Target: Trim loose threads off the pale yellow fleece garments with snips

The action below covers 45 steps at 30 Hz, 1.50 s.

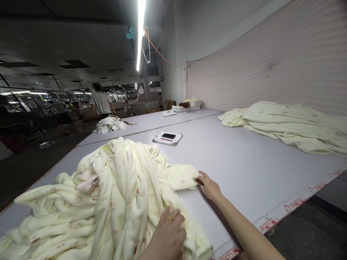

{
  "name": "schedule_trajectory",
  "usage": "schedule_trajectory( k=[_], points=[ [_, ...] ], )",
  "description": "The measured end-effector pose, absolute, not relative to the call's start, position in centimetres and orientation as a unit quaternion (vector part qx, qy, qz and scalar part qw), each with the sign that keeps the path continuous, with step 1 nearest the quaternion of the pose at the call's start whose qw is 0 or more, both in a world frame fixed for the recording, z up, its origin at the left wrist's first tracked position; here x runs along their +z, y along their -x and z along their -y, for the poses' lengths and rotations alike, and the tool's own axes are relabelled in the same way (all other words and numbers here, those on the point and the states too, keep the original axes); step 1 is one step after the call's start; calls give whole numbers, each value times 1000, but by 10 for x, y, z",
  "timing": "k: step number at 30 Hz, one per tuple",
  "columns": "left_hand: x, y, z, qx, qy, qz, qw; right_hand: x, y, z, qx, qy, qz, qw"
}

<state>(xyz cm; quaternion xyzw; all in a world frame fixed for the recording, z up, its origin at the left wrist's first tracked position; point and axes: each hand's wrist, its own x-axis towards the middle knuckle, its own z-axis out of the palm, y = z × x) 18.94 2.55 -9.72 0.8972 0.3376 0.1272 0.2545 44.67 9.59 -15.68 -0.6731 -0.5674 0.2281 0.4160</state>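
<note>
A large heap of soft cream fleece fabric (127,187) with small reddish prints lies in folds over the near left of the table. My left hand (169,231), a ring on one finger, is closed with bent fingers on the heap's right side; its fingertips press into the folds. A flap of the same fabric (180,177) stretches out to the right. At this flap's end is my right hand (208,186), closed around small dark snips (198,181) whose tips lie over the cloth edge. Part of the snips is hidden by the fingers. A pinkish bunched piece (87,181) sits on the heap.
Beyond the heap, a phone (168,136) rests on a paper pad (173,142). More cream fabric (284,124) is piled at the right back, before a striped cloth curtain (257,79). White scraps (110,124) and folded stacks (193,104) lie farther off. A person (101,103) stands beyond the table.
</note>
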Motion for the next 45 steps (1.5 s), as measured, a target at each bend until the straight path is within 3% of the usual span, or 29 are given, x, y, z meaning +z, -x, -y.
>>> schedule_trajectory(
  k=[3,5,10,14,18,23,28,36,45],
  points=[
    [-90,-187,-32,89,-853,-322,401,-136,-451,-94,273,638,563,449],
    [-82,-190,-36,106,-811,-368,442,-118,-450,-86,315,604,562,469],
    [-74,-231,-44,356,-729,-391,434,-86,-421,-58,405,537,550,495],
    [-83,-249,-43,416,-683,-424,425,-80,-396,-37,449,496,529,523],
    [-86,-237,-36,437,-646,-378,499,-78,-392,-17,374,519,561,525],
    [-88,-226,-30,445,-560,-292,635,-85,-380,-1,286,579,617,450],
    [-96,-217,-28,496,-496,-352,619,-95,-366,3,210,629,615,428],
    [-101,-209,-25,518,-478,-317,635,-77,-374,20,243,568,670,411],
    [-101,-206,-23,493,-492,-312,646,-83,-365,14,193,588,659,427]
  ],
)
